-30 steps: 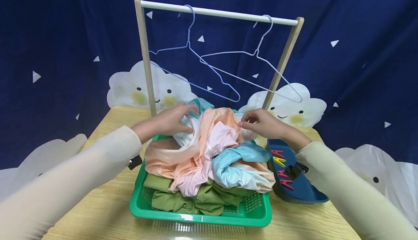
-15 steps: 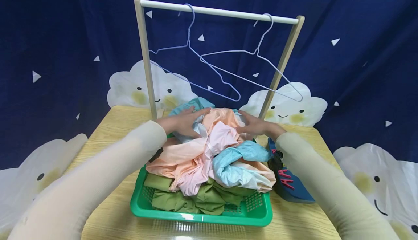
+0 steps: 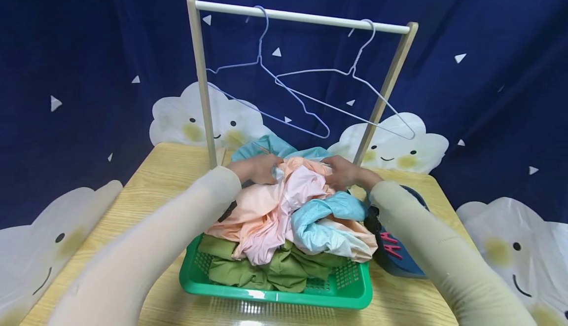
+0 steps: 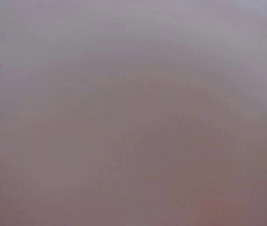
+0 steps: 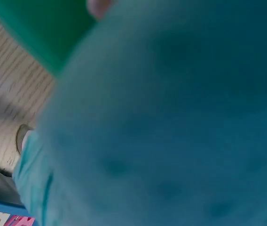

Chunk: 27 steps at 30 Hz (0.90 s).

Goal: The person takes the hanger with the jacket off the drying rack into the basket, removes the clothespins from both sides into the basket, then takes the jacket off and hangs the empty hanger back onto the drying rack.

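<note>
A green plastic basket [image 3: 319, 300] holds a heap of crumpled clothes. On top lies a peach and pale pink garment [image 3: 259, 200]; my left hand [image 3: 263, 168] grips its far left part, and my right hand [image 3: 345, 172] grips the far right part. Fingertips of both hands are partly sunk in the folds. A light blue garment [image 3: 328, 222] bulges in front of the right hand, and olive green cloth [image 3: 275, 269] lies underneath at the front. Blurred blue cloth [image 5: 171, 122] fills most of the right wrist view. The left wrist view is too blurred to read.
Behind the basket stands a rack [image 3: 306, 18] with two wire hangers, one bluish [image 3: 293, 96] and one pale [image 3: 368, 84]. A dark blue tray [image 3: 401, 262] with red clothespins [image 3: 390, 247] sits right of the basket, partly under the right forearm. More blue cloth [image 3: 266, 146] lies behind.
Both hands were spread above and beside the heap; they have come down into the far side of the peach garment and closed on it. The cloth there is pressed lower.
</note>
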{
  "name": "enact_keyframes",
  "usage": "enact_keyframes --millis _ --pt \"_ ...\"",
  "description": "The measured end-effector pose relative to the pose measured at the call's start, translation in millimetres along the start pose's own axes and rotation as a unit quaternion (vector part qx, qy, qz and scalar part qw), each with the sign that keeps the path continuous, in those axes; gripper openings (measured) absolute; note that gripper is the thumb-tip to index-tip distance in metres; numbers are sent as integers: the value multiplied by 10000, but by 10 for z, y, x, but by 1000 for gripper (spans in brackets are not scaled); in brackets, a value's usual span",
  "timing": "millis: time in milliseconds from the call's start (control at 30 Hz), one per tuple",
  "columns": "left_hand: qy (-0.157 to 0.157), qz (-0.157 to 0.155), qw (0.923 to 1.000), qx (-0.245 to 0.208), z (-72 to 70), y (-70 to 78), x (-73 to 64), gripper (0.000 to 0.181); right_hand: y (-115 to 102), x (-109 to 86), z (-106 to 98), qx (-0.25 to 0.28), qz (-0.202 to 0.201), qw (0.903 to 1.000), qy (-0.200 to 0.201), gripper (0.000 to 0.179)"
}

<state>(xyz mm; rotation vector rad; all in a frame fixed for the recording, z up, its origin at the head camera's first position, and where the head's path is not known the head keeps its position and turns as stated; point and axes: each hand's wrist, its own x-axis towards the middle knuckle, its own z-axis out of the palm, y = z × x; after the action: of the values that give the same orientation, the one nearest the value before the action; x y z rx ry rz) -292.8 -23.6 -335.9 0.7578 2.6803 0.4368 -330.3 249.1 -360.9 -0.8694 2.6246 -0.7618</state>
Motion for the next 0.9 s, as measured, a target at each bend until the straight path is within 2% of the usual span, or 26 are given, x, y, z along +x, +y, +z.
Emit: enact_keyframes --millis 100,233,300,500,567,700,800,900 --pt "413 163 9990 -81 28 -10 10 49 -23 -9 1 -101 -169 9990 405 25" --pt "1106 420 9929 -156 37 -26 11 38 -80 -33 -26 -213 -263 9941 1029 23" --pt "1349 485 9894 -206 26 -33 7 36 -120 -49 -49 18 -193 9926 1195 21" --pt "1770 523 9821 -364 -72 -26 -72 28 -250 -158 -86 969 114 9825 1586 28" --pt "1918 513 9790 -458 -106 -16 -115 22 -300 -222 -78 1294 148 9800 1505 36" --pt "2169 459 9724 -727 -148 25 -237 15 -428 -374 -61 2016 114 9737 1059 43" --pt "2281 585 9682 -845 -158 68 -359 32 -536 -497 -58 2284 -6 9706 754 36" --pt "2233 807 9674 -879 -152 116 -494 56 -644 -615 -54 2312 -241 9711 535 30"
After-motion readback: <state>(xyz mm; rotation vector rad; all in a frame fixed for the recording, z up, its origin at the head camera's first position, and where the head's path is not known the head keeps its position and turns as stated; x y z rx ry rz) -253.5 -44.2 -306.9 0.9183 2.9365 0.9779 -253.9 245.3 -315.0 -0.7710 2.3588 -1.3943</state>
